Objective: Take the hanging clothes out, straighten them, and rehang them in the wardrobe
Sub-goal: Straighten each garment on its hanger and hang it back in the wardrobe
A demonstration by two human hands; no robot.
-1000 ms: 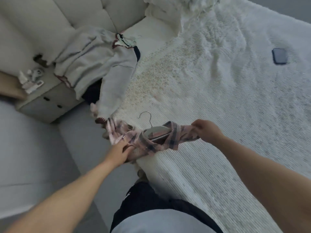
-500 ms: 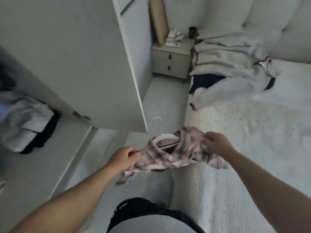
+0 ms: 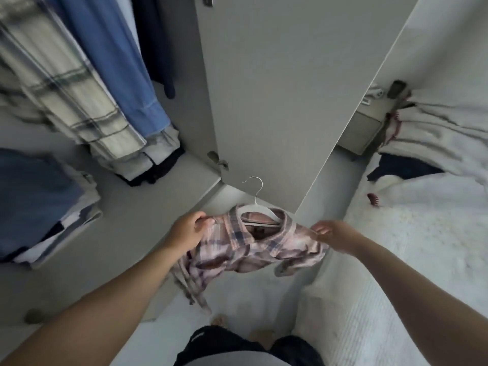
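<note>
I'm seeing a pale floor (image 3: 237, 299) below both hands, wardrobe door (image 3: 277, 101) beyond, bed (image 3: 422, 260) right. Left hand (image 3: 187, 231) and right hand (image 3: 335, 236) are each pinching one shirt (image 3: 253, 249) on one hanger (image 3: 257, 207).

hanging clothes (image 3: 87, 75) occupying upper left, inside wardrobe | folded stack (image 3: 39, 204) sitting at left edge below them | wardrobe door (image 3: 285, 88) standing at top centre | shirt on hanger (image 3: 253, 241) spanning centre, between both hands | nightstand (image 3: 361, 133) sitting right of door | bed (image 3: 422, 247) filling right side

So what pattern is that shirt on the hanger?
Pink and white plaid with dark stripes on the shirt, seen in the head view.
</note>
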